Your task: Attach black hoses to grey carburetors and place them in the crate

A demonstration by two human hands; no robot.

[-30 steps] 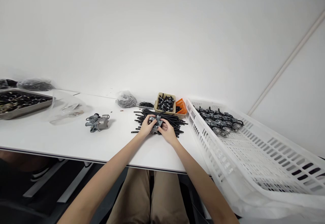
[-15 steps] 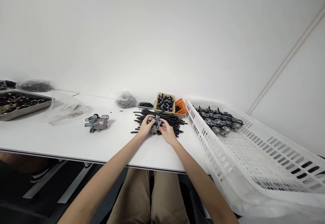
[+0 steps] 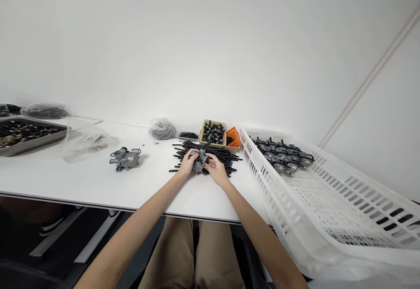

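Observation:
Both hands hold a grey metal carburetor [image 3: 199, 165] in front of me, above a pile of black rubber hoses [image 3: 226, 155]. My left hand [image 3: 187, 164] is closed around its left side. On the other side, the fingers of my right hand [image 3: 215, 168] are bent against it, with a small dark spot at the fingertips too small to name. A short black hose piece sticks up from the top of the carburetor. Another carburetor [image 3: 125, 159] lies on the white table to the left, apart from my hands.
A white plastic crate [image 3: 262, 184] at right holds several carburetors [image 3: 284, 155]. Behind the hoses stand a beige bin [image 3: 201, 137] of black parts, an orange basket [image 3: 234, 134] and a small tray [image 3: 188, 136]. Bagged parts [image 3: 163, 129] and a metal tray [image 3: 36, 141] are further left.
The carburetor has turned slightly in my hands, and its upper part shows more clearly. My right fingers have shifted a little on it. Everything else stays in place.

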